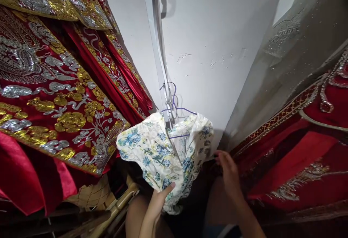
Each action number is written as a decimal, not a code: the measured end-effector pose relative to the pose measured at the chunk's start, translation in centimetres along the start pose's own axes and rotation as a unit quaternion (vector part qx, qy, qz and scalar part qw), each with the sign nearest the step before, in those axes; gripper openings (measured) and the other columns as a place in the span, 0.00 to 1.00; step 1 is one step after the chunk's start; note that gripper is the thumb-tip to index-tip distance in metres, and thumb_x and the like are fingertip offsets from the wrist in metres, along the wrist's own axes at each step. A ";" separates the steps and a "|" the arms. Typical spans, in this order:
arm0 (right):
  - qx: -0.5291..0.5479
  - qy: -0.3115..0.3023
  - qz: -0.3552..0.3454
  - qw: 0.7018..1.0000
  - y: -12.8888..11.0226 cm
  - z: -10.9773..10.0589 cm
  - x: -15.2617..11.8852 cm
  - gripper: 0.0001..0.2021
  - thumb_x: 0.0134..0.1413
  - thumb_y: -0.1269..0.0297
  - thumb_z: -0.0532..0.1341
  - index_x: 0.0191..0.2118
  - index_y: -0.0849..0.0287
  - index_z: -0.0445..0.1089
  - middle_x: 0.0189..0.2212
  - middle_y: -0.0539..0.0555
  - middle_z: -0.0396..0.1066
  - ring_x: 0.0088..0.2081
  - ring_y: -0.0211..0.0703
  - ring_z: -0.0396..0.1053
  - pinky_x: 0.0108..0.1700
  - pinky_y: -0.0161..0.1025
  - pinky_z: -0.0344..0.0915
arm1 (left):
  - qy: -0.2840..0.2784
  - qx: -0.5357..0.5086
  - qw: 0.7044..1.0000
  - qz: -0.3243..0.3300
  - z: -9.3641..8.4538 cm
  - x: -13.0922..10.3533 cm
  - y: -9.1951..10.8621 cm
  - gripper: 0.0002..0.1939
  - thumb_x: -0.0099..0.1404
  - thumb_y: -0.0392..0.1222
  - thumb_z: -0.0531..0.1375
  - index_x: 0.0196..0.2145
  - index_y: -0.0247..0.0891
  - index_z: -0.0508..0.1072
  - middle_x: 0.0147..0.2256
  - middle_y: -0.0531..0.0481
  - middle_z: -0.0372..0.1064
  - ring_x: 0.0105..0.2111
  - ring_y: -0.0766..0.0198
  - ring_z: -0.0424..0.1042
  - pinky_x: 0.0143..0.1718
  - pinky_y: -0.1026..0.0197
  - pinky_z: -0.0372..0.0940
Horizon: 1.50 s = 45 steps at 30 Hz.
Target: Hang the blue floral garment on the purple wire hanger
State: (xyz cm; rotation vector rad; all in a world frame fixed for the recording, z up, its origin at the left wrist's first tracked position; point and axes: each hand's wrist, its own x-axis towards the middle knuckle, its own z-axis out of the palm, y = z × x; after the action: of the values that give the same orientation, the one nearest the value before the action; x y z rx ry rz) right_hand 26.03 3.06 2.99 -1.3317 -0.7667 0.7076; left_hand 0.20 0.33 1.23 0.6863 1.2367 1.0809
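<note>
A short white blouse (160,154) with blue, green and yellow flowers hangs on a thin purple hanger (174,98), its front parted in a V. The hanger's hook is up by a narrow metal upright on the wall. My left hand (159,200) is closed on the lower front of the blouse, thumb on top of the cloth. To the right of the garment, my right hand (227,165) has its fingers drawn together in dim light. A thin pale strip runs from the blouse's side toward those fingertips; what they pinch is too small to make out.
A red costume (67,86) with gold and silver sequins hangs on the left. On the right is another red beaded garment (293,162), below sheer grey beaded cloth (293,49). The metal upright (156,35) runs up the white wall (206,24). Wooden bars (119,209) stand lower left.
</note>
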 end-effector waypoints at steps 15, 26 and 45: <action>-0.065 -0.388 0.038 0.919 -0.9 4.8 -4.1 0.22 0.64 0.49 0.54 0.23 0.58 0.66 0.15 0.46 0.54 0.20 0.38 0.52 0.25 0.38 0.47 | 0.302 0.124 0.898 0.294 0.9 0.0 -2.9 0.42 0.58 0.54 0.68 0.64 0.42 0.56 0.66 0.37 0.52 0.66 0.46 0.54 0.67 0.48 0.51; 0.021 -0.414 0.103 0.904 -2.7 5.3 -3.9 0.16 0.59 0.53 0.57 0.29 0.58 0.70 0.14 0.47 0.65 0.15 0.34 0.51 0.21 0.35 0.47 | -0.006 0.243 0.901 0.359 7.1 2.0 -1.8 0.05 0.63 0.38 0.57 0.29 0.39 0.67 0.25 0.53 0.63 0.27 0.63 0.64 0.31 0.63 0.61; 0.125 -0.346 0.010 0.930 -14.0 9.7 3.3 0.15 0.55 0.52 0.61 0.30 0.60 0.72 0.12 0.43 0.57 0.16 0.32 0.47 0.19 0.34 0.44 | -0.082 0.315 0.867 0.377 6.4 3.1 -1.5 0.07 0.71 0.41 0.55 0.36 0.38 0.69 0.32 0.49 0.69 0.32 0.63 0.69 0.36 0.63 0.62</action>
State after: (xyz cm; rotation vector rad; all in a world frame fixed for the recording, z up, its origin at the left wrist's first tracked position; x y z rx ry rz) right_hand 20.13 9.73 17.86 -0.8464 -1.1727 1.2775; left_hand 6.69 3.45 0.24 1.8437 1.1902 1.1891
